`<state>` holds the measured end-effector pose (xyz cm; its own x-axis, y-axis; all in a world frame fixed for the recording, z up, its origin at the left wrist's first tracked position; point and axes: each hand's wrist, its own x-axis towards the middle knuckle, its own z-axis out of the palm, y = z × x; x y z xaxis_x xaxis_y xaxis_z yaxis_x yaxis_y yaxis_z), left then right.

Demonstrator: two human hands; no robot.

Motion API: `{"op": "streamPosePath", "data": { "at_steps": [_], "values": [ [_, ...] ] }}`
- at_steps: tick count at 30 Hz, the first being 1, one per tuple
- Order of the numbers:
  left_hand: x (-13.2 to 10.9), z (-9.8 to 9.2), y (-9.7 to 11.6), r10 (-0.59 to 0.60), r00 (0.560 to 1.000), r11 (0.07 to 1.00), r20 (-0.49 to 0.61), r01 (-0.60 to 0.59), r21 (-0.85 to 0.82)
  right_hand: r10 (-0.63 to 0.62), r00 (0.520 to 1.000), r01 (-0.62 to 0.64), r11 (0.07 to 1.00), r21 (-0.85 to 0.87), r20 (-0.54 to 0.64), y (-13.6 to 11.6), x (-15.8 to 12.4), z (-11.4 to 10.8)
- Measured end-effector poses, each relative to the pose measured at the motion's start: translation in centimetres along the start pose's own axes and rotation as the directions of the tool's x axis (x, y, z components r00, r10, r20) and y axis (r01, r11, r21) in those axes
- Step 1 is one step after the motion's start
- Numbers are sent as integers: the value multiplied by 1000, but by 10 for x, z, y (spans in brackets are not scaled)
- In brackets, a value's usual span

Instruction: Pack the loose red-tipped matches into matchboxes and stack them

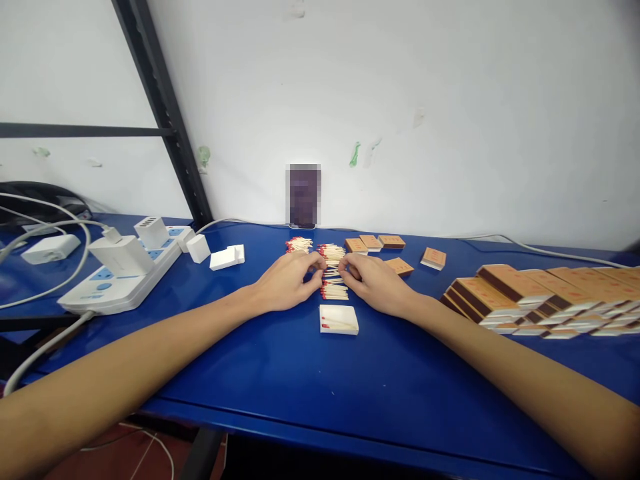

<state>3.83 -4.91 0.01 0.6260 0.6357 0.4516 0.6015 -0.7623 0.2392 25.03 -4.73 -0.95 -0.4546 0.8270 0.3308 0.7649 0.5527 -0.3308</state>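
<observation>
My left hand (293, 280) is at the left side of a row of loose matchsticks (334, 291), by their red heads. Its fingers are curled, with thumb and fingertips closed at the sticks. From the right, my right hand (374, 281) meets the plain ends, fingers likewise curled and closed at the matchsticks. Both sets of fingertips touch the row; how many sticks each holds is hidden. Just in front lies a white matchbox tray (340, 320) with a few matches inside. Behind my left hand is another heap of matches (299, 245).
Several orange matchboxes (393, 241) lie behind my right hand, and a large stack of them (550, 293) stands at the right. A power strip (125, 287) with chargers and cables occupies the left. A phone-like device (304, 197) leans on the wall. White adapters (227, 257) lie nearby.
</observation>
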Motion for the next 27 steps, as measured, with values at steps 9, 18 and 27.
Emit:
{"op": "streamPosePath", "data": {
  "at_steps": [9,18,27],
  "values": [
    [1,0,-2,87,995,996,51,-86,-8,-32,998,34,999,31,-51,2,-1,1],
    [0,0,-2,109,992,994,70,-109,-7,-63,997,62,997,-36,-53,4,-1,3],
    [1,-3,-1,201,970,980,137,-197,-43,-78,995,75,995,-61,-61,0,-1,1]
  ]
}}
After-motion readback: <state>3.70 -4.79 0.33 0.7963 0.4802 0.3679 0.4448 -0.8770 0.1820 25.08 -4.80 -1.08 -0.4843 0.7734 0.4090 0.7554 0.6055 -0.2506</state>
